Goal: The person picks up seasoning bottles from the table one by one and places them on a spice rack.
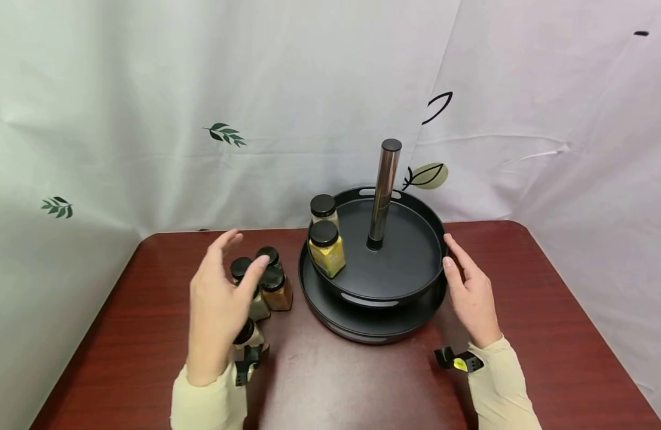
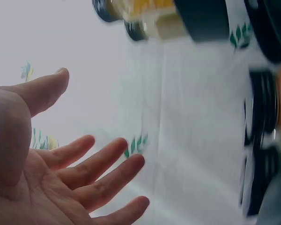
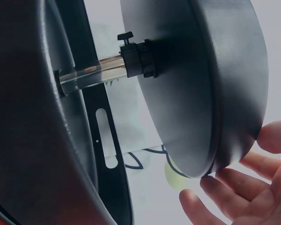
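Observation:
My left hand (image 1: 217, 304) is raised over the left part of the table, fingers spread and thumb apart, holding nothing. Close to it stand several square glass spice jars with black lids, one with orange-brown spice (image 1: 278, 294), partly hidden by the hand. My right hand (image 1: 470, 292) touches the right outer wall of the upper tray (image 1: 411, 263) of a black two-tier turntable rack, its fingertips along the wall. On that tray's left side stand a jar of yellow spice (image 1: 327, 254) and, behind it, a paler jar (image 1: 323, 207). The palm of the left hand shows in its wrist view.
A lower black tray (image 1: 373, 334) sits under the upper one, joined by a metal post (image 3: 93, 75) with a black clamp knob (image 3: 125, 36). The post (image 1: 385, 185) rises above the upper tray. A white curtain (image 1: 287, 89) with leaf prints hangs behind the red-brown table (image 1: 330, 382).

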A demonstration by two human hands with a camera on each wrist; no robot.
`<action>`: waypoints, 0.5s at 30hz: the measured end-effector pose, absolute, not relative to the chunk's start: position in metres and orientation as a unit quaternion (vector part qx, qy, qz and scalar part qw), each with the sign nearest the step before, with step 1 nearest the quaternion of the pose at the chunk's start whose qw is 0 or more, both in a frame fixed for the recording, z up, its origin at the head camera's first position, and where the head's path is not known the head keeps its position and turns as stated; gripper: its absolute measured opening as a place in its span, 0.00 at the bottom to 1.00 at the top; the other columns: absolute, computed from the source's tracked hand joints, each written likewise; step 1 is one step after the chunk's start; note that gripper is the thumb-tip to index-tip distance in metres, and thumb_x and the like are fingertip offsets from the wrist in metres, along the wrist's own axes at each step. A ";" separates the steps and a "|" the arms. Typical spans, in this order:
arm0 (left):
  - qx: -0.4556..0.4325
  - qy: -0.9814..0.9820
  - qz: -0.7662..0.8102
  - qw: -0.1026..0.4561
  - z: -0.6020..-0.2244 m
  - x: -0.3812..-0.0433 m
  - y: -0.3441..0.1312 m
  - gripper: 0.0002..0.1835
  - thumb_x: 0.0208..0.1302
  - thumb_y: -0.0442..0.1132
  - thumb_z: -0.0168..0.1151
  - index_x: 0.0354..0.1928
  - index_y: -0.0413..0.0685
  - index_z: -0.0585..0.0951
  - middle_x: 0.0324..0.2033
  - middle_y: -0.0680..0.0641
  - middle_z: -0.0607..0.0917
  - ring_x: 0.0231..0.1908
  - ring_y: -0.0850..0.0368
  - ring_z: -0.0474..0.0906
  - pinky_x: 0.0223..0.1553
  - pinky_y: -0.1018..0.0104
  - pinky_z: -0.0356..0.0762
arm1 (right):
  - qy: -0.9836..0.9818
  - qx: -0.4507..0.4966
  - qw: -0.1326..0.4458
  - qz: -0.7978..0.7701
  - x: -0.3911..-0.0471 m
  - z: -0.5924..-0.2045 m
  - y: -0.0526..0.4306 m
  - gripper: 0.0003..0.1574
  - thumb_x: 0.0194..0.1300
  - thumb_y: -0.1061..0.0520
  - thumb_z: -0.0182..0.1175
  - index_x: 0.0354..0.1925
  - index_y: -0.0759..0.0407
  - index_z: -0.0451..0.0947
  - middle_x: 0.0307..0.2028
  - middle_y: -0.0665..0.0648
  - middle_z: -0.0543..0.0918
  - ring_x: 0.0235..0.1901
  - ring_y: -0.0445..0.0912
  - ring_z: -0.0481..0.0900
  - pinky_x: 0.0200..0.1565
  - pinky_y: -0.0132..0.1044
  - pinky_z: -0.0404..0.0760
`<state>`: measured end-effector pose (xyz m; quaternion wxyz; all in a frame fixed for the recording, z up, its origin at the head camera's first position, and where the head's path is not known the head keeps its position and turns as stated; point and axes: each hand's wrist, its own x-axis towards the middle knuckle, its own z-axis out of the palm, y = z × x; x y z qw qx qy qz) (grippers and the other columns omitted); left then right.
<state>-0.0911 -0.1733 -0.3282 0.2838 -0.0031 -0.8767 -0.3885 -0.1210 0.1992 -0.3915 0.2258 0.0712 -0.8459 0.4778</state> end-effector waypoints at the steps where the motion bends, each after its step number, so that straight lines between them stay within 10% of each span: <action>1: 0.005 -0.879 -0.386 0.281 -0.327 -0.090 -0.178 0.32 0.66 0.48 0.69 0.69 0.48 0.72 0.61 0.47 0.80 0.50 0.47 0.80 0.50 0.53 0.73 | -0.848 0.069 0.222 0.477 -0.121 -0.392 0.199 0.29 0.78 0.57 0.52 0.74 0.53 0.66 0.70 0.53 0.71 0.34 0.34 0.73 0.40 0.26 0.64; 4: 0.025 -0.885 -0.382 0.265 -0.326 -0.087 -0.194 0.31 0.66 0.47 0.69 0.69 0.47 0.72 0.61 0.45 0.80 0.57 0.44 0.77 0.55 0.48 0.71 | -0.852 0.067 0.214 0.474 -0.120 -0.392 0.198 0.30 0.79 0.56 0.52 0.75 0.52 0.64 0.70 0.53 0.70 0.22 0.41 0.61 0.37 0.28 0.63; 15: 0.038 -0.934 -0.339 0.109 -0.328 -0.081 -0.241 0.34 0.71 0.49 0.62 0.72 0.42 0.66 0.64 0.34 0.74 0.57 0.35 0.76 0.51 0.40 0.75 | -0.844 0.093 0.203 0.487 -0.122 -0.392 0.202 0.33 0.78 0.59 0.52 0.76 0.49 0.60 0.73 0.53 0.65 0.63 0.32 0.68 0.55 0.18 0.65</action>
